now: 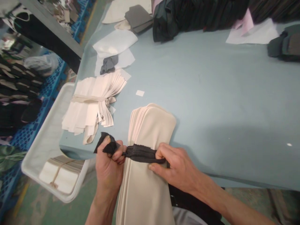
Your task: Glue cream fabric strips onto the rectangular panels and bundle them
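Observation:
A stack of long cream fabric pieces [150, 190] with rounded ends reaches from the table's near edge toward me. Around its middle runs a black cloth strip [140, 153], bunched into folds across the top piece. My left hand [109, 161] is closed in a fist on the strip's end at the stack's left side, and black cloth sticks out above the thumb. On the right side, my right hand [174, 164] pinches the strip between thumb and fingers, against the stack's edge. The stack's underside is hidden.
Left on the blue-green table [234, 103] lies a tied bundle of cream strips [93, 103]. A white plastic bin [50, 131] with a tied stack stands below the table's left edge. Dark folded fabric [199, 15] lines the far side. Blue pallets [51, 81] stand further left.

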Tool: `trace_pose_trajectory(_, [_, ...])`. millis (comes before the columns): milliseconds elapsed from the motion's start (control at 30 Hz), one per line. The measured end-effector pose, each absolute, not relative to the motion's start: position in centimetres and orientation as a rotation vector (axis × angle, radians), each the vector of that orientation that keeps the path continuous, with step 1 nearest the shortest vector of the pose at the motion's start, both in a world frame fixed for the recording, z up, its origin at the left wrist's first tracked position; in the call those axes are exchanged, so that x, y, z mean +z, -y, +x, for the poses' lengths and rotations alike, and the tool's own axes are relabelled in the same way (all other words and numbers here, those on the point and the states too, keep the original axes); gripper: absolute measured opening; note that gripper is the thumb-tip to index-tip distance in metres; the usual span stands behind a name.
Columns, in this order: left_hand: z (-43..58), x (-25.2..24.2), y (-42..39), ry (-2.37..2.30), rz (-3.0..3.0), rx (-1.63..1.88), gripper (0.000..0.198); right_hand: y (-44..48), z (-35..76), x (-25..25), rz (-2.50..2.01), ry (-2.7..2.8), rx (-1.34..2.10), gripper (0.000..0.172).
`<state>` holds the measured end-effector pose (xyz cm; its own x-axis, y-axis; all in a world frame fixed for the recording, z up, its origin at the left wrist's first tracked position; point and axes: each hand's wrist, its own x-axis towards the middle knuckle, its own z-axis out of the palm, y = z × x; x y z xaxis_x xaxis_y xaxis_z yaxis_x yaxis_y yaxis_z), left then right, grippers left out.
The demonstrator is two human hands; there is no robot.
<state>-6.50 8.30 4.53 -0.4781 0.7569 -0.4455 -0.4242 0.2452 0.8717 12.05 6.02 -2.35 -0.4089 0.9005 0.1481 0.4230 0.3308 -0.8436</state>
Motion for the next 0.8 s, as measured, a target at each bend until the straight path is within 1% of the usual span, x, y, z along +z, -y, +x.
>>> trace_pose_trajectory(67, [-6.6,4.5,-8.3,-1.499,0.335,1.444,0.067,-6.4,11.8,-2.5,-1.142,1.946,1.001,0.034])
trace_pose_trajectory(167, [-6.6,4.4,-8.2,-1.524,0.304,1.427,0.07,-7.0,11.9,-2.3,-1.148,1.971,1.004,0.04])
trace_pose_trajectory(433, [-6.1,5.1,-8.1,-1.539,0.253,1.36,0.074,-9.4,12.7,-0.1,-1.293,2.214,1.259,0.054])
trace_pose_trajectory(667, [-6.2,5.2,-8.0,-1.499,0.26,1.365,0.073,-10.1,12.7,0.1,-1.331,2.206,1.309,0.059])
trace_pose_trajectory(800, [-6.3,5.0,-8.1,-1.505,0.225,1.364,0.071,-9.6,12.5,-0.5,-1.306,2.171,1.268,0.058])
